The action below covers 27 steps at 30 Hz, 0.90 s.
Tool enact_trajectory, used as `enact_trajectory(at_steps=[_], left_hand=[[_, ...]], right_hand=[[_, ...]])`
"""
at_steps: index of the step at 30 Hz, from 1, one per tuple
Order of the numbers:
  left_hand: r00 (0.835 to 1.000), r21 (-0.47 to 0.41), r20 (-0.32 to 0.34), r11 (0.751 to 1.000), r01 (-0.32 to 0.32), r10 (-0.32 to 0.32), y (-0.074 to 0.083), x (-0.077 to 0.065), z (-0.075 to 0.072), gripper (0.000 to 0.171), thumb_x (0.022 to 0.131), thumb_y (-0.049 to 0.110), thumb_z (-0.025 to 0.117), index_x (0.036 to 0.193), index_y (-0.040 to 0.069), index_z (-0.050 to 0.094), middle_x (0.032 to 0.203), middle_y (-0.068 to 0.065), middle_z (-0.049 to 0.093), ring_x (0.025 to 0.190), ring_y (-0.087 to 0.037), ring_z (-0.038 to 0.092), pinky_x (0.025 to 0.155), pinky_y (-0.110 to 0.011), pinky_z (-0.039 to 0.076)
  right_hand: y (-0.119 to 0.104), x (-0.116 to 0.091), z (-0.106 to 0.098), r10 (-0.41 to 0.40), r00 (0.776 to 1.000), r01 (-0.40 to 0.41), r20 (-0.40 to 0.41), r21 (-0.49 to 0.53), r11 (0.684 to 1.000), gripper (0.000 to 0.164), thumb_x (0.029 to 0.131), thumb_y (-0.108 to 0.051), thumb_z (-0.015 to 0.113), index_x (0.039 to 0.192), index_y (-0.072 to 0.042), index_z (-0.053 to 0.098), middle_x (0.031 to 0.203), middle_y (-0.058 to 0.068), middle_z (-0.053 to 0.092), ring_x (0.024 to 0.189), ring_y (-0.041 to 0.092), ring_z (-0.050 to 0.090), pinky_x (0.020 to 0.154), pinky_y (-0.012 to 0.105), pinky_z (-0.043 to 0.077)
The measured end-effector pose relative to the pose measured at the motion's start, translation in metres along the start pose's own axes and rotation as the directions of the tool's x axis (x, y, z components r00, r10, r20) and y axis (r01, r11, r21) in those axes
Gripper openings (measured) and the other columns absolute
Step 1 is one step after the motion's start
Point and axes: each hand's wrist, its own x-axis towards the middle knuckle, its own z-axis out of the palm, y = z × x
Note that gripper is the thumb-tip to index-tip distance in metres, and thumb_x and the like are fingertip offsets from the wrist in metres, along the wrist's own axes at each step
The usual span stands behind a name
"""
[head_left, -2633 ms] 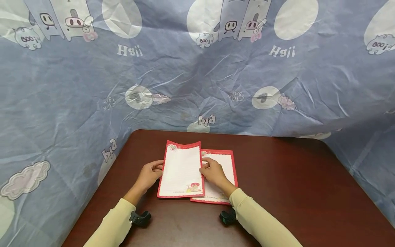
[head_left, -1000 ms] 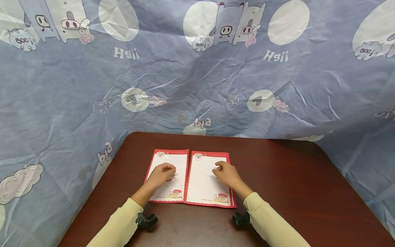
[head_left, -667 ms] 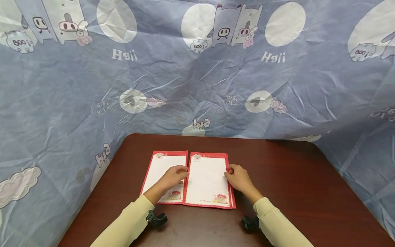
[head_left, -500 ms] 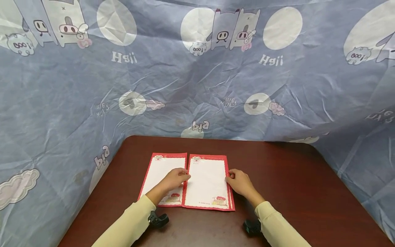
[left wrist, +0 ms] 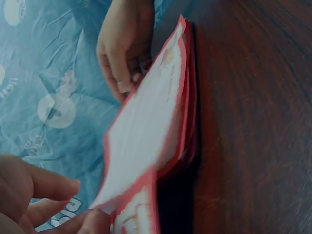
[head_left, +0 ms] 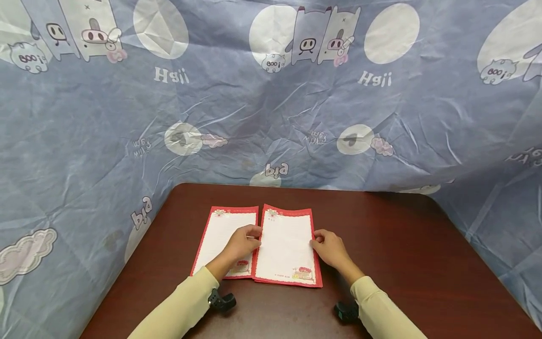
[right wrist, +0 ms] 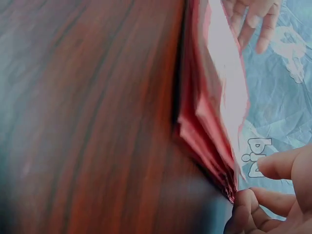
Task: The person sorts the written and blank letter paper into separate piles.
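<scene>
Reader: Where does the paper being handled lie, and what holds it?

Author: The red-bordered top sheet (head_left: 285, 249) is over the right-hand pile (right wrist: 191, 129), near the middle of the dark table (head_left: 394, 245). The left hand (head_left: 241, 244) pinches its left edge, fingertips drawn narrow; the right hand (head_left: 331, 249) pinches its right edge likewise. Whether the right fingertips have one layer or several cannot be told.

Reader: What has just changed?

Author: Half a second ago the sheet lay flat, a second red border showing along its right side. Now its upper edge bows upward, and that second border no longer shows apart. The left-hand sheet (head_left: 220, 235) remains beside it, partly hidden by the left hand.

Reader: And the meaning for the work?

Author: Judging by the curve, the top sheet is being parted from the pile, though not fully: the right wrist view shows fanned red edges close beneath. An even grip on both sides seems called for, since thin paper may buckle or bring another layer along.
</scene>
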Motion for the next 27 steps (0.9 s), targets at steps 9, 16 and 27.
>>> enact_trajectory(at_steps=[9,16,27], left_hand=[[0.997,-0.168,-0.074,0.986,-0.016,0.003,-0.009,0.006,0.009,0.054,0.083,-0.010,0.063,0.136,-0.014,0.052,0.111,-0.020,0.060,0.082,-0.015,0.058,0.068,-0.025,0.051],[0.999,-0.177,-0.043,0.984,0.000,-0.008,-0.003,0.011,0.033,0.056,0.083,-0.011,0.062,0.138,-0.013,0.052,0.108,-0.017,0.060,0.081,-0.013,0.055,0.067,-0.022,0.048],[0.999,-0.225,-0.043,0.974,-0.033,0.024,0.021,0.028,0.085,0.056,0.078,-0.015,0.059,0.134,-0.009,0.058,0.095,-0.009,0.060,0.070,-0.010,0.052,0.057,-0.022,0.045]], right_hand=[[-0.004,0.002,0.001,0.032,0.999,-0.023,-0.043,0.186,0.982,0.031,0.091,-0.008,0.071,0.120,0.002,0.068,0.089,0.006,0.067,0.083,0.021,0.062,0.073,0.031,0.050],[0.013,-0.005,-0.019,0.091,0.995,-0.077,-0.042,0.259,0.963,0.033,0.095,-0.008,0.066,0.128,0.000,0.065,0.096,0.010,0.067,0.083,0.019,0.060,0.066,0.027,0.051],[0.051,-0.018,-0.062,0.129,0.991,-0.120,-0.018,0.254,0.960,0.041,0.100,-0.014,0.064,0.136,0.003,0.058,0.109,0.017,0.067,0.088,0.016,0.060,0.068,0.025,0.052]])
